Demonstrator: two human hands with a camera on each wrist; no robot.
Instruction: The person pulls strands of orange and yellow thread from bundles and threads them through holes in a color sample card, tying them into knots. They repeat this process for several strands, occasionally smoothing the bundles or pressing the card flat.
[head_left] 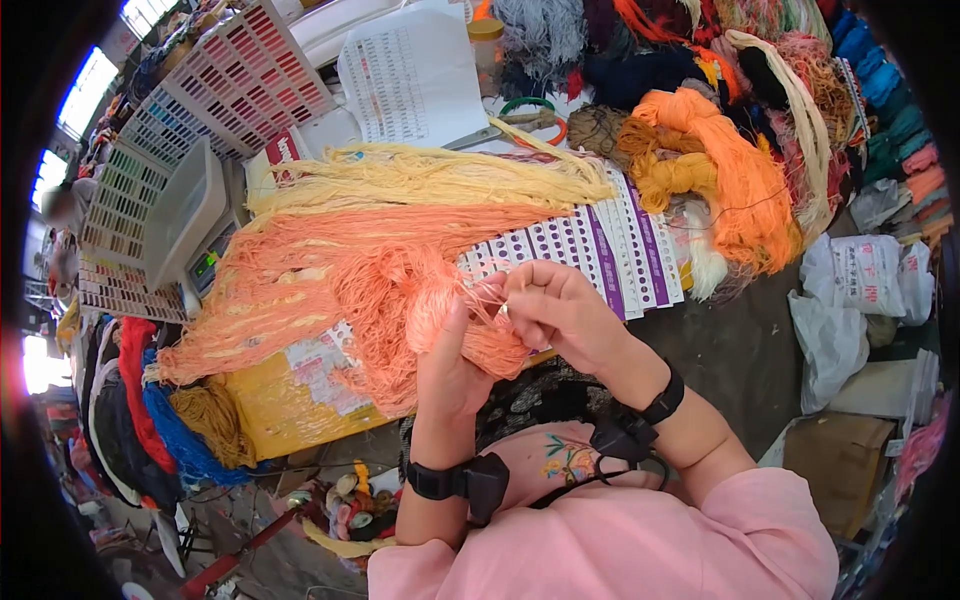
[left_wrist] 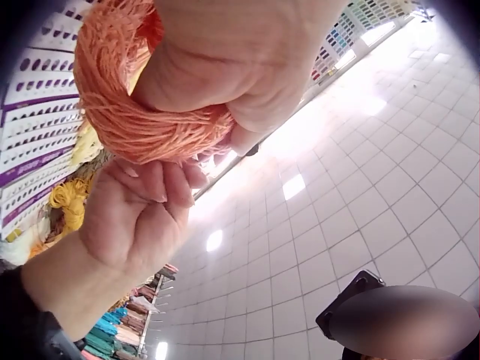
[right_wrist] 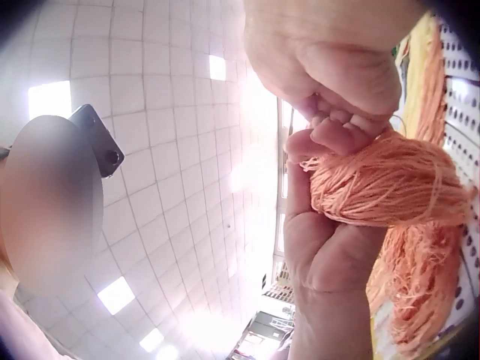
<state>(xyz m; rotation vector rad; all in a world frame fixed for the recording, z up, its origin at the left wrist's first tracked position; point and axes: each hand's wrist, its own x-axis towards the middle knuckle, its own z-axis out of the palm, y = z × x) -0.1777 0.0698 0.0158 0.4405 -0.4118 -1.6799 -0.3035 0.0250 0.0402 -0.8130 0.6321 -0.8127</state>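
Observation:
A salmon-orange skein of yarn [head_left: 435,310] is gathered in my left hand [head_left: 455,365], whose thumb points up along it. In the left wrist view, a thick loop of the yarn [left_wrist: 161,131] wraps round the fingers of that hand [left_wrist: 225,67]. My right hand [head_left: 565,315] is right beside it, its thumb and fingertips pinching fine strands at the skein's edge. The curled fingers of the right hand [right_wrist: 337,97] meet the left fingertips at the bundle [right_wrist: 390,184] in the right wrist view. More salmon yarn [head_left: 280,270] spreads over the table to the left.
Pale yellow yarn [head_left: 420,180] lies behind the salmon yarn. Punched sample cards [head_left: 600,250] with purple bands are to the right, near bright orange skeins [head_left: 740,180]. Scissors [head_left: 520,122], a printed sheet [head_left: 410,75] and a colour chart [head_left: 240,75] stand at the back.

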